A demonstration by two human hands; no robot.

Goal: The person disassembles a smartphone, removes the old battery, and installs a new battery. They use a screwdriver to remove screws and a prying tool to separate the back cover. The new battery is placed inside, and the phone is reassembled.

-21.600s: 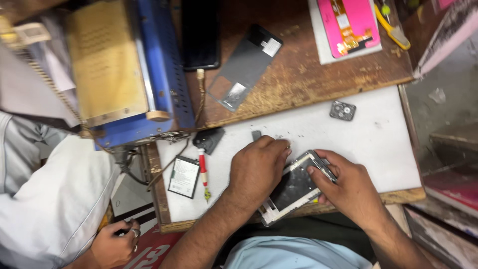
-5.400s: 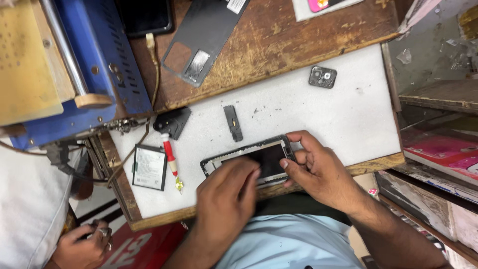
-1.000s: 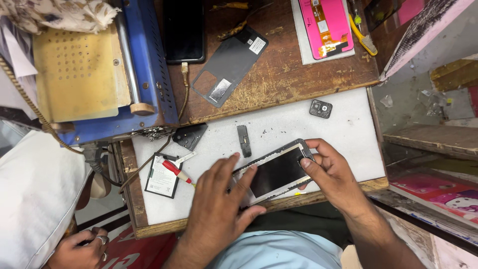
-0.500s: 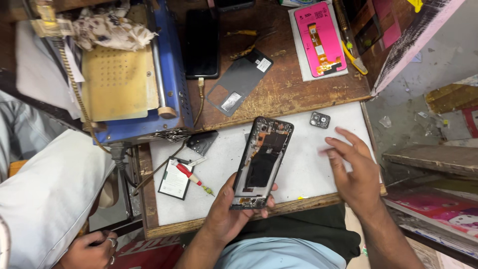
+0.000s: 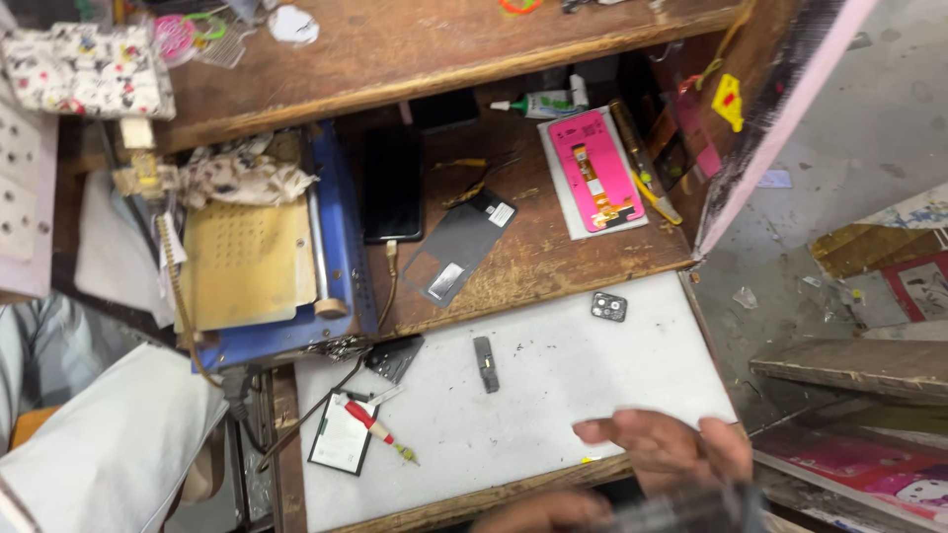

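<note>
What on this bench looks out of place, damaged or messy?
The wooden bench top is scratched and worn. A crumpled cloth lies bunched on the blue machine. Small phone parts lie loose on the white mat: a camera piece and a dark strip. Scraps litter the floor.

On the white work mat (image 5: pixel 553 395), a small camera module (image 5: pixel 608 307) sits near its far right corner, a dark strip part (image 5: pixel 485 363) near the middle, and a red-handled screwdriver (image 5: pixel 375 424) by a flat battery (image 5: pixel 341 445) at the left edge. Beyond the mat's far edge, the wooden bench (image 5: pixel 553 257) carries 1 pink screen panel (image 5: pixel 594 185) and 1 grey back cover (image 5: pixel 458 247).
</note>
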